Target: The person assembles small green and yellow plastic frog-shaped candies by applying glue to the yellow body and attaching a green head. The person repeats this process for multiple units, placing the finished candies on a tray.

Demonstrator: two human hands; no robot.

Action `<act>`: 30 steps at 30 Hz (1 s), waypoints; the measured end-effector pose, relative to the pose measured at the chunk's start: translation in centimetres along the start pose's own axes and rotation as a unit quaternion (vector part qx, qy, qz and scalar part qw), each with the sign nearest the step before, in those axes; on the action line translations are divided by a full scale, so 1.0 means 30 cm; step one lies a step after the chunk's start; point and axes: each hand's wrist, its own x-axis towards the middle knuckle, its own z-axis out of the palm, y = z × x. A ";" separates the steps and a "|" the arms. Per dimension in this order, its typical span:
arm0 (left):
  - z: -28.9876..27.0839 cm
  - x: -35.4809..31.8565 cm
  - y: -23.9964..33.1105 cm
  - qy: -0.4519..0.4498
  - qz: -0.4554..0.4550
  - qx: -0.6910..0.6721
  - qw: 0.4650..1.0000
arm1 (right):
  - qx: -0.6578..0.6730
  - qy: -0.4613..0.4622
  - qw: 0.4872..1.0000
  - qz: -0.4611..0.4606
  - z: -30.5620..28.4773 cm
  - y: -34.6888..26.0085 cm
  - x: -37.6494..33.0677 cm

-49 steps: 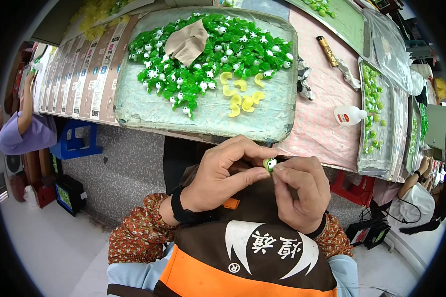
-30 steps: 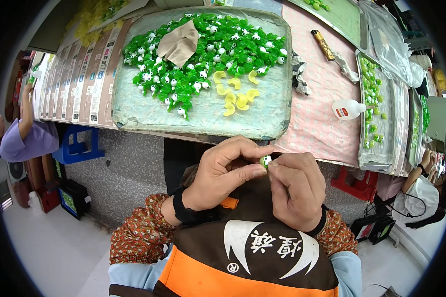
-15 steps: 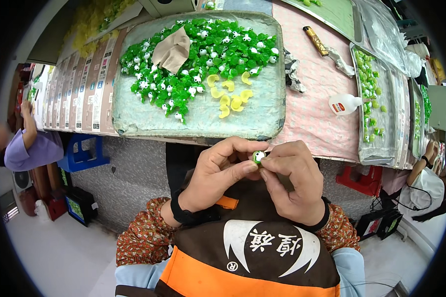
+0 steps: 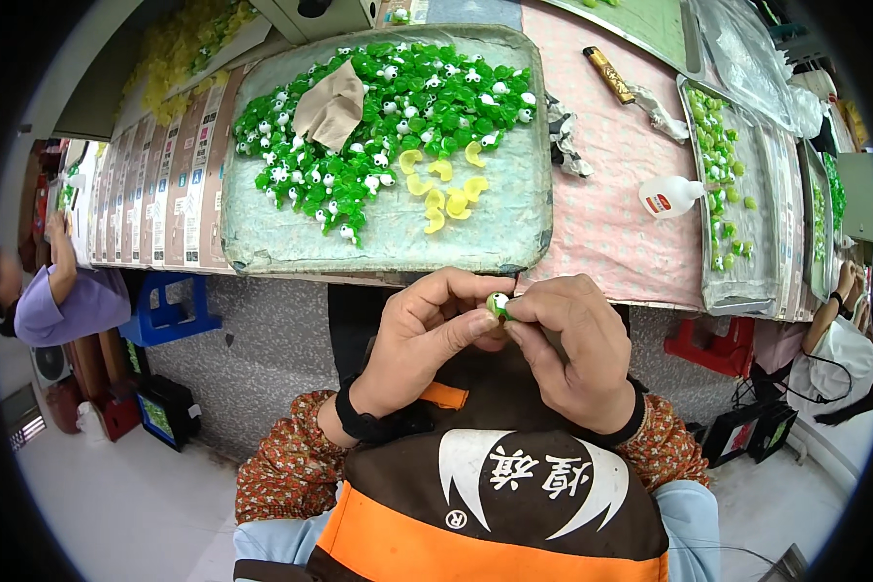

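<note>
Just off the table's front edge, my left hand (image 4: 425, 335) and my right hand (image 4: 577, 349) meet over a small green plastic piece with a white eyeball (image 4: 499, 305). Left thumb and fingers pinch it from one side, and the right thumb and forefinger press on it from the other. The fingers hide part of the piece. Beyond my hands lies a cloth-lined tray (image 4: 378, 247) with a heap of green and white pieces (image 4: 436, 107). A scrap of tan cloth (image 4: 331, 105) rests on that heap. Several curved yellow pieces (image 4: 458, 202) are scattered at the tray's near right.
Right of the tray are a white squeeze bottle (image 4: 670, 196), a gold and black tube (image 4: 608, 76) and crumpled rags (image 4: 567, 145). A metal tray (image 4: 752, 281) with green pieces stands farther right. One person (image 4: 73, 291) sits at the left, another (image 4: 829, 359) at the right.
The eyeball piece has turned slightly between my fingers and shifted a little left. My head view has moved slightly; both hands keep their pinch.
</note>
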 end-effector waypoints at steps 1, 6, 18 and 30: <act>-0.002 0.001 0.004 0.001 -0.009 0.006 1.000 | 0.009 -0.004 1.000 0.007 -0.005 0.000 0.006; -0.011 0.003 0.006 -0.014 -0.036 -0.010 0.999 | 0.107 -0.037 0.986 0.124 -0.023 -0.006 0.016; -0.007 0.006 0.009 -0.003 -0.031 -0.028 0.999 | 0.174 -0.086 0.955 0.223 -0.040 -0.012 0.036; -0.006 0.006 0.004 0.002 -0.033 -0.050 0.998 | 0.143 -0.068 0.967 0.198 -0.014 -0.009 0.018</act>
